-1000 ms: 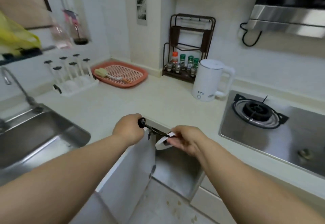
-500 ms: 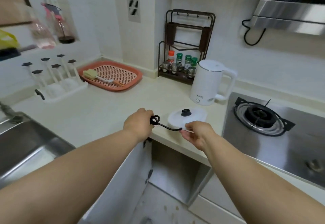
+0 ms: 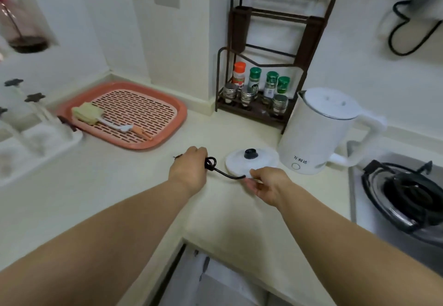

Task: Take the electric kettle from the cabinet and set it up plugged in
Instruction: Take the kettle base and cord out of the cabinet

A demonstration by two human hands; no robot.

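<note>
The white electric kettle (image 3: 314,133) stands upright on the cream counter (image 3: 115,185), left of the gas stove. Its round white base (image 3: 249,161), with a black centre connector, lies flat on the counter just left of the kettle. A black power cord (image 3: 221,170) runs from the base's near edge to my left hand (image 3: 189,169), which is closed around the bundled cord. My right hand (image 3: 266,182) pinches the near rim of the base where the cord leaves it. The plug is hidden inside my left hand.
A brown spice rack (image 3: 271,65) with several jars stands behind the kettle. A pink draining tray (image 3: 134,113) lies at the back left, a white bottle rack (image 3: 31,135) beside it. The gas stove (image 3: 405,193) is to the right. An open cabinet (image 3: 215,281) lies below the counter edge.
Both hands lifted the base and cord up from the open cabinet onto the counter, setting the base down left of the kettle. The view moved closer to the counter.
</note>
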